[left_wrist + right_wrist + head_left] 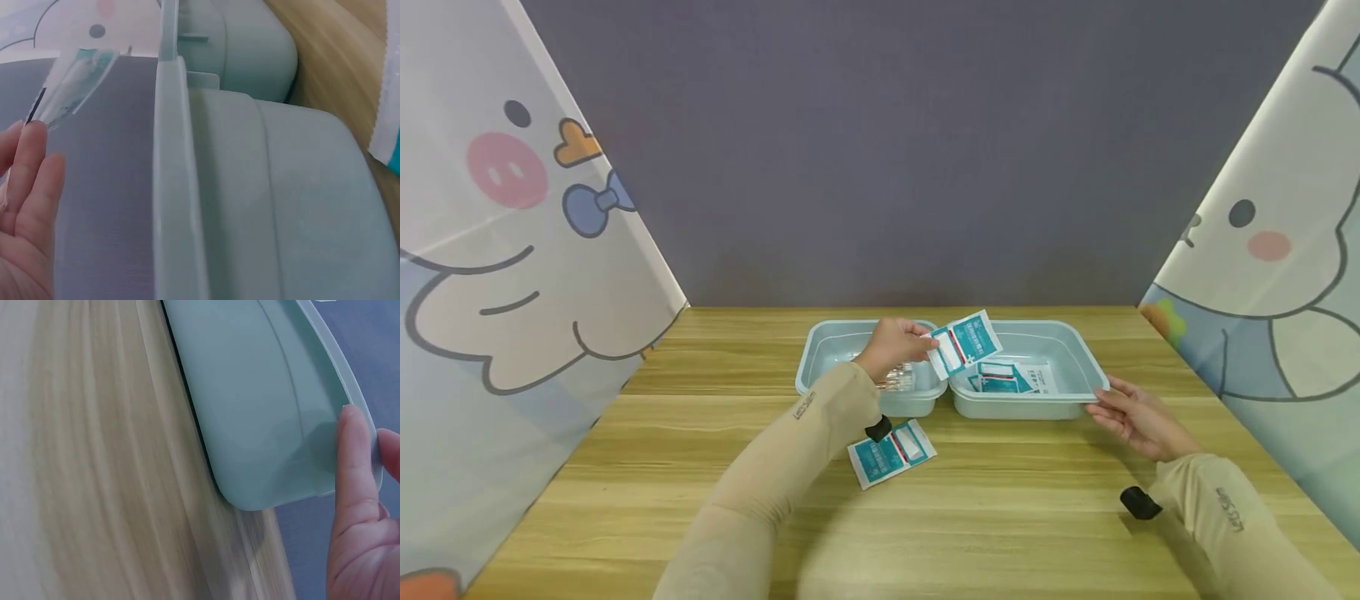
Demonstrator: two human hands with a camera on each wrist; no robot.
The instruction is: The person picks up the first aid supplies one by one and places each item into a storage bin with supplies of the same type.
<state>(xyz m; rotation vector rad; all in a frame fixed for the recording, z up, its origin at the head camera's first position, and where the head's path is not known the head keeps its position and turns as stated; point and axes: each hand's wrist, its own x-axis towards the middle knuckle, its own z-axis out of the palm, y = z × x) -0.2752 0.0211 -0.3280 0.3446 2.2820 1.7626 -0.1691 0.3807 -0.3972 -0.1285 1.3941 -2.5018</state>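
My left hand [895, 346] pinches a teal-and-white sealed packet [966, 342] by one end, above the spot where two pale green bins meet. The same packet [78, 81] shows tilted in the left wrist view. Beneath it, the right bin [1030, 408] holds several similar packets [1000, 377]. At that bin's front right corner, my right hand [1138, 417] grips the rim between thumb and fingers; the right wrist view shows fingers [355, 462] against the outer wall. The left bin [820, 358] contains a bundle of thin sticks [898, 379], partly hidden by my left hand.
Another teal-and-white packet [891, 452] lies on the wooden table [1000, 500] in front of the left bin, next to my left forearm. A grey panel [910, 167] stands behind the bins. Cartoon-printed sheets [542, 275] flank the table on both sides.
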